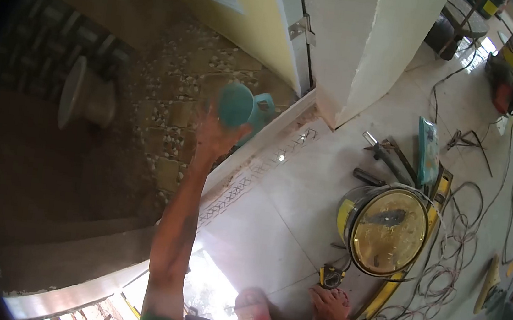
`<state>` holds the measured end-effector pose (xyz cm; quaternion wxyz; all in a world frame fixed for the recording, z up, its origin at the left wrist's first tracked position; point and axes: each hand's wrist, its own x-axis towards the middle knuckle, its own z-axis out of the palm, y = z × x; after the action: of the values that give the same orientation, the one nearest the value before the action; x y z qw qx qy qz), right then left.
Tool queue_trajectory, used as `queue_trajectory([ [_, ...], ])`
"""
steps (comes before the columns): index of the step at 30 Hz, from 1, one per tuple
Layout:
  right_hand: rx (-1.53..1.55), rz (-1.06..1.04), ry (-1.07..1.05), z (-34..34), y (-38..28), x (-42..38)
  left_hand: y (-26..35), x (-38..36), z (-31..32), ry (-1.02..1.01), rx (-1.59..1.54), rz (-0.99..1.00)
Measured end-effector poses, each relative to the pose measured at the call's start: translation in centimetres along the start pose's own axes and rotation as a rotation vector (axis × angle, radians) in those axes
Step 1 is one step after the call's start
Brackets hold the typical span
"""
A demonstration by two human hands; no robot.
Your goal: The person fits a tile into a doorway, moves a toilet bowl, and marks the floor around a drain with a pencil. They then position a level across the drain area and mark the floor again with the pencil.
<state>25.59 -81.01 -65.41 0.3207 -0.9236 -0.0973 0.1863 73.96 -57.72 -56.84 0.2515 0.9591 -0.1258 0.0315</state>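
My left hand (pixel 215 135), at the end of an outstretched arm, is closed around the side of a teal plastic mug (pixel 236 105). The mug's loop handle sticks out to the right, away from my fingers. It is over the pebble-patterned floor (pixel 173 141), just inside a raised doorway sill (pixel 259 132). More teal shows behind my thumb, but I cannot make out what it belongs to. My right hand is outside the picture.
A toilet (pixel 87 95) stands in the dark room at left, beside a door (pixel 256 21). On the white tiles are a lidded bucket (pixel 390 232), a yellow spirit level (pixel 376 303), a tape measure (pixel 331 276), tangled cable (pixel 439 275) and a red power tool (pixel 501 93).
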Motion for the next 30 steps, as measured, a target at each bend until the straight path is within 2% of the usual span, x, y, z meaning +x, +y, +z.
queue_trajectory([
  [1,0.015,0.007,-0.024,0.1,0.2,0.1,0.7,0.9,0.3,0.015,-0.009,0.044],
  [4,0.093,0.006,-0.026,0.0,0.3,-0.1,2.7,3.4,1.7,0.044,0.084,0.014],
  [7,0.171,-0.009,0.016,0.4,0.8,-0.4,3.7,5.7,2.8,0.019,0.164,0.155],
  [10,0.154,-0.022,-0.010,0.2,0.9,-0.5,3.7,7.9,2.5,-0.069,0.129,0.099],
  [13,0.119,0.004,-0.018,-0.2,0.4,-0.2,2.1,10.2,1.4,-0.198,-0.071,0.345],
  [19,0.073,0.032,0.017,0.0,0.2,-0.2,1.4,11.4,1.0,-0.244,-0.109,0.363],
  [22,0.082,0.018,0.079,1.3,0.8,-0.6,5.7,6.2,-1.1,-0.006,0.109,0.216],
  [24,0.125,-0.001,0.113,1.2,0.8,-0.4,4.3,2.2,-0.9,0.100,0.012,0.224],
  [26,0.138,0.012,0.119,1.0,0.8,-0.5,2.9,-2.9,-1.2,-0.090,0.091,0.012],
  [28,0.118,0.032,0.077,1.2,0.8,-0.7,0.3,-6.9,-0.8,-0.257,0.408,0.054],
  [30,0.158,-0.024,0.157,2.4,1.5,-1.1,-2.4,-8.8,1.2,-0.290,0.337,-0.168],
])
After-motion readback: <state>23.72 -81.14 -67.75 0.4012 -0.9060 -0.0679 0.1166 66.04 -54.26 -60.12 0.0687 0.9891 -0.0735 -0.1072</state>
